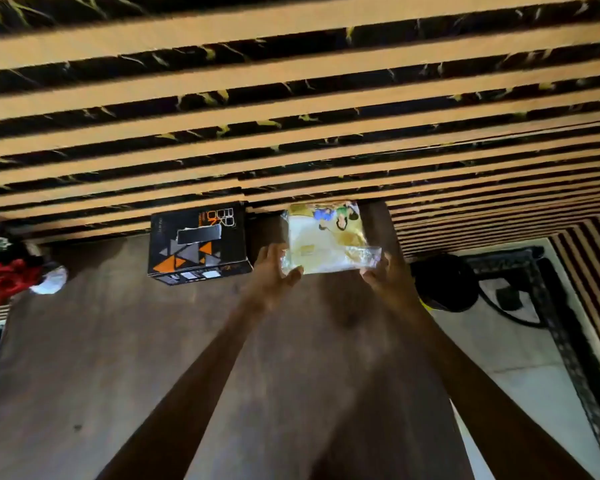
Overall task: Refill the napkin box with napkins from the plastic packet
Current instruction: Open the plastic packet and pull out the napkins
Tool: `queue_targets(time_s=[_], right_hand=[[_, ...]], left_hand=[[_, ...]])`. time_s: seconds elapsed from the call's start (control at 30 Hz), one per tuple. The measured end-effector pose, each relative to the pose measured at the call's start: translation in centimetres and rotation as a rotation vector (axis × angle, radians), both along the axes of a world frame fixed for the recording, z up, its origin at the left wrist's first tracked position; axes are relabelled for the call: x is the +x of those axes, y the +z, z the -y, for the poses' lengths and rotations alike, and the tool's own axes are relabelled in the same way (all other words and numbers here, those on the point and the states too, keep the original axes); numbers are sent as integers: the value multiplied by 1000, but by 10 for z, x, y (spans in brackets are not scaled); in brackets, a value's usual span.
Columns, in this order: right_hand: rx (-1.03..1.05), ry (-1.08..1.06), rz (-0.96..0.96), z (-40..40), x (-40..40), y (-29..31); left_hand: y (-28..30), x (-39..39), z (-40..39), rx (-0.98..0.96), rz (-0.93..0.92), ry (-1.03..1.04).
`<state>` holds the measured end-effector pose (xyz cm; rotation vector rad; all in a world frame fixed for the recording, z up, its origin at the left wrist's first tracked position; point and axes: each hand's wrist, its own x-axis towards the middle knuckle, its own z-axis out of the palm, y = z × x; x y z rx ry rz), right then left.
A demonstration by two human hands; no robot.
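A black napkin box with orange and grey triangles stands on the dark wooden table against the slatted wall, its top slot facing up. To its right is the clear plastic packet of pale napkins with a colourful print at its far end. My left hand grips the packet's near left corner. My right hand pinches its near right corner. The packet's near edge looks lifted off the table between both hands.
A wall of tan and black slats rises behind the table. Red flowers and a white object sit at the left edge. Off the table's right side are a black round object, a cable and light floor tiles.
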<state>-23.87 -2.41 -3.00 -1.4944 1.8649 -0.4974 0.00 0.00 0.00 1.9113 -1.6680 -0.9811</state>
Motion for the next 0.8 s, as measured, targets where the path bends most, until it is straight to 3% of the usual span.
queue_targets(time_s=[0.23, 0.37, 0.5, 0.67, 0.8], right_hand=[[363, -127, 290, 60, -8, -43], [442, -118, 398, 78, -7, -47], [417, -74, 468, 72, -13, -28], [367, -80, 418, 19, -29, -5], [396, -83, 301, -57, -47, -3]], left_hand=[[-66, -13, 59, 332, -82, 417], [-85, -12, 73, 426, -190, 450], [-67, -21, 59, 336, -111, 441], [-38, -41, 3, 198, -278, 446], [-35, -54, -76, 215, -317, 475]])
